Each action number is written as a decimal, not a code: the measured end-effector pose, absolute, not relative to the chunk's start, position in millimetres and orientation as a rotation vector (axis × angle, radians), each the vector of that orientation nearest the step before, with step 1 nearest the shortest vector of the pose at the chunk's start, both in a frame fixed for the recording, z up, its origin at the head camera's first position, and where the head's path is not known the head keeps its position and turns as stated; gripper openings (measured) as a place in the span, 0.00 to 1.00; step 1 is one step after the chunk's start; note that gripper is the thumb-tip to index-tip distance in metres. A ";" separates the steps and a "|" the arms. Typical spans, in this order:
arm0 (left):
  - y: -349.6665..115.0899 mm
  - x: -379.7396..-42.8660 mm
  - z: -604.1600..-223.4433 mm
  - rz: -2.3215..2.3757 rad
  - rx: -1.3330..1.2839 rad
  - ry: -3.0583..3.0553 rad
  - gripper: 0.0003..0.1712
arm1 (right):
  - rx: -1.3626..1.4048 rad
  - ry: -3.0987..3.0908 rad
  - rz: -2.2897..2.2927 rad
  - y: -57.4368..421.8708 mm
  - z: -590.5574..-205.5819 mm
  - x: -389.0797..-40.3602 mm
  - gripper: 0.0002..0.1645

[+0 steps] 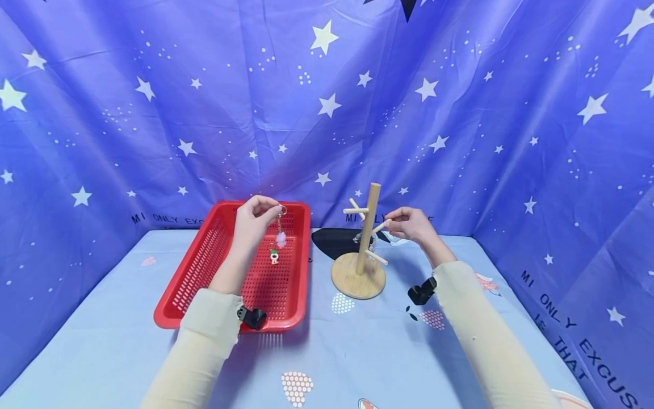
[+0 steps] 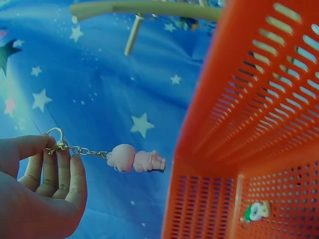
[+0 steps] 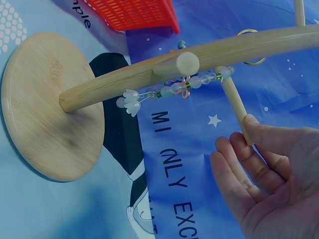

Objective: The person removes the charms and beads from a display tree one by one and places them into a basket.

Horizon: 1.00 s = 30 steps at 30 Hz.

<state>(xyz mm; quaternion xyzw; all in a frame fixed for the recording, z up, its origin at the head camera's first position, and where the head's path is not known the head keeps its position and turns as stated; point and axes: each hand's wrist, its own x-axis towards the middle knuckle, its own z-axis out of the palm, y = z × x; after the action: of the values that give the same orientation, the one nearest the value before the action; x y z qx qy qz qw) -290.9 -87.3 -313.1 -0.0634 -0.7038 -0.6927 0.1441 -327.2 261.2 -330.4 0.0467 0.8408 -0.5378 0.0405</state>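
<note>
My left hand (image 1: pixel 255 218) pinches the gold ring of a keychain (image 2: pixel 134 158) between thumb and fingers. Its pink figure hangs from a short chain over the red basket (image 1: pixel 305 284). Inside that basket lies a small keychain charm (image 1: pixel 274 258), green and white. My right hand (image 1: pixel 413 225) pinches the tip of a peg (image 3: pixel 234 99) on a wooden stand (image 1: pixel 372 216) between thumb and fingers. From this peg hangs a strand of pale beads (image 3: pixel 199 81) with white flower charms at its lower end. A gold ring (image 3: pixel 257 62) shows partly behind the post.
The stand's round base (image 1: pixel 347 278) rests on a light blue patterned cloth (image 1: pixel 337 352), right of the basket. Other pegs stick out from the post at several heights. Behind hangs a blue star-printed curtain (image 1: pixel 286 113). A black camera (image 1: pixel 422 291) is strapped at my right wrist.
</note>
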 end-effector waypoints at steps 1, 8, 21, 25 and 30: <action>-89.2 -292.6 -314.8 -2.005 -0.176 -2.028 0.10 | 0.146 2.574 -1.649 260.9 -330.4 -327.3 0.21; -100.8 -304.6 -324.9 -2.059 -0.083 -1.998 0.08 | 0.142 2.568 -1.651 259.7 -328.9 -325.1 0.22; -114.6 -320.5 -333.1 -2.125 0.024 -1.963 0.06 | 0.067 2.564 -1.681 259.9 -334.4 -328.0 0.22; -118.1 -324.7 -340.0 -2.107 0.053 -1.998 0.05 | 0.049 2.566 -1.689 259.8 -335.3 -327.9 0.21; -120.0 -332.4 -347.2 -2.052 0.035 -2.053 0.02 | 0.057 2.589 -1.674 262.0 -334.7 -326.4 0.21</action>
<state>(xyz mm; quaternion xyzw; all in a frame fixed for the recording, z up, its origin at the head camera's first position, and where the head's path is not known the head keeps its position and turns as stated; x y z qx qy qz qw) -332.4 -120.0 -347.2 0.0121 -0.7022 -0.7019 0.1191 -326.4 262.0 -334.7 0.0185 0.8392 -0.5428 0.0290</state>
